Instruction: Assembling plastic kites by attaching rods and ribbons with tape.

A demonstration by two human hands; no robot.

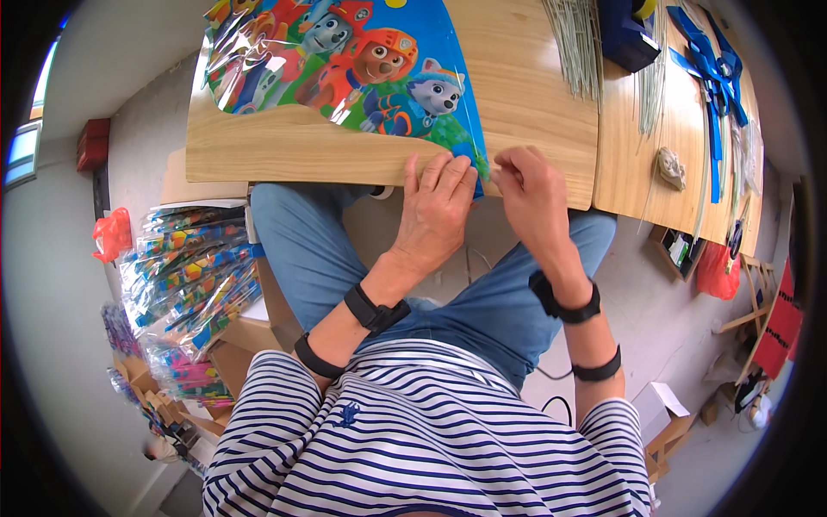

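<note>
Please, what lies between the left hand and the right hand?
In the head view, the narrow end of the printed plastic sheet lies between the left hand and the right hand.

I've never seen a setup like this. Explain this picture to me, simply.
There is no machine here: these are a person's two bare hands, with black bands on both forearms. The one picture comes from a wide fisheye camera on the person's head, looking down, so straight edges bend near the rim.

On the pale wooden tabletop lies a glossy blue plastic sheet printed with cartoon dogs. The left hand lies flat, fingers spread over the sheet's narrow near end. The right hand is beside it, fingers curled; whether it pinches the sheet is unclear.

Farther right are thin pale sticks, a dark blue box and flat blue ribbons. Shiny multicoloured plastic packs are piled at lower left.
</note>
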